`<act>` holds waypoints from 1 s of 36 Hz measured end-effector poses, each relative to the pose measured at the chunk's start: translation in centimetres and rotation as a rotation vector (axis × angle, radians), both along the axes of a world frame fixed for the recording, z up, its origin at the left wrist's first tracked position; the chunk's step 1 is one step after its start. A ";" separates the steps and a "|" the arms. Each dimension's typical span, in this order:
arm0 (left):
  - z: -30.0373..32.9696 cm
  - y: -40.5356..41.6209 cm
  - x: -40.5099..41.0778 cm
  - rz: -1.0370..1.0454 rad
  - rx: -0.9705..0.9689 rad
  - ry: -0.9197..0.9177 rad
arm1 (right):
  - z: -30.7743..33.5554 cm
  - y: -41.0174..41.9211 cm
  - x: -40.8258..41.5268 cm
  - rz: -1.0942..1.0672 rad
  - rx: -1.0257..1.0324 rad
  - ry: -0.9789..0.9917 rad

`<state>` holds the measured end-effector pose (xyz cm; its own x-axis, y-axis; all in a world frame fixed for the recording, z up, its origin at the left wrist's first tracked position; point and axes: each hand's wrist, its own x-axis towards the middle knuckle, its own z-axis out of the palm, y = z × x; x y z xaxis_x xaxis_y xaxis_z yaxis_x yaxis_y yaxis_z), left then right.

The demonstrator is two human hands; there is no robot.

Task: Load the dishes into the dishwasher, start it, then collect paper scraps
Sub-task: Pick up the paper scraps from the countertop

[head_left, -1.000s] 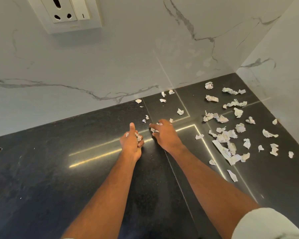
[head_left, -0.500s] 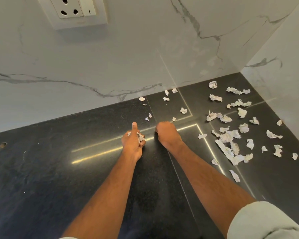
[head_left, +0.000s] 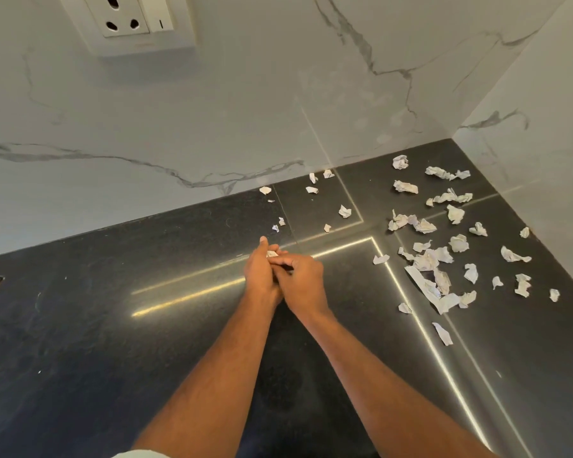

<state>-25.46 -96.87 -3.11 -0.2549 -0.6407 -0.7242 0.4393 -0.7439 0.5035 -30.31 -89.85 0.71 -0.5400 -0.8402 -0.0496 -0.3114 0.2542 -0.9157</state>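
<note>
My left hand (head_left: 262,276) is curled around gathered paper scraps (head_left: 272,253), a bit of white showing by the thumb. My right hand (head_left: 300,280) presses against it, fingers bent over the same wad; what it pinches I cannot tell. The nearest loose bits (head_left: 278,224) lie just ahead of both hands, while the main scatter (head_left: 437,259) sits off to the right on the black countertop (head_left: 113,325), nearer my right hand.

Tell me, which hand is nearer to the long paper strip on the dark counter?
The right hand. It sits between the left hand and the long paper strip, which lies apart to its right. The left hand is farther, pressed against the right hand's other side.
</note>
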 end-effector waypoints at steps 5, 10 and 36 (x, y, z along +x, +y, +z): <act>-0.9 -0.8 1.1 0.018 0.023 -0.035 | 0.5 0.8 0.8 0.291 0.089 0.154; -0.8 0.0 1.1 0.023 0.065 0.059 | 0.7 -0.3 0.1 0.279 0.169 0.331; 1.3 -1.8 -2.6 -0.152 -0.085 -0.095 | -0.3 -2.5 -16.8 -0.156 0.296 0.301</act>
<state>-28.10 -98.66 -1.77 -0.2866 -0.6601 -0.6944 0.2724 -0.7510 0.6015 -47.07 -92.39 0.37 -0.6862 -0.7209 -0.0972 -0.4900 0.5569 -0.6707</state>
